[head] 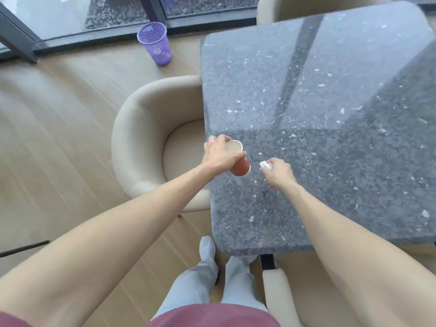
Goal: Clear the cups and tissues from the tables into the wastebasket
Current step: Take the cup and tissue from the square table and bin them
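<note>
My left hand (pixel 220 154) grips a red paper cup (pixel 241 166) by its white rim, near the left edge of the dark stone table (pixel 330 114). The cup's open mouth shows a pale inside. Just to its right, my right hand (pixel 279 173) is closed around a small crumpled white tissue (pixel 264 164) that pokes out between the fingers, just above the tabletop. A purple mesh wastebasket (pixel 156 43) stands on the floor at the upper left, beside the window frame, well away from both hands.
A beige tub chair (pixel 141 142) is tucked against the table's left side, between me and the wastebasket. Another beige chair (pixel 278 293) sits by my right leg, and a third (pixel 266 10) beyond the table. Wooden floor (pixel 59 138) spreads to the left.
</note>
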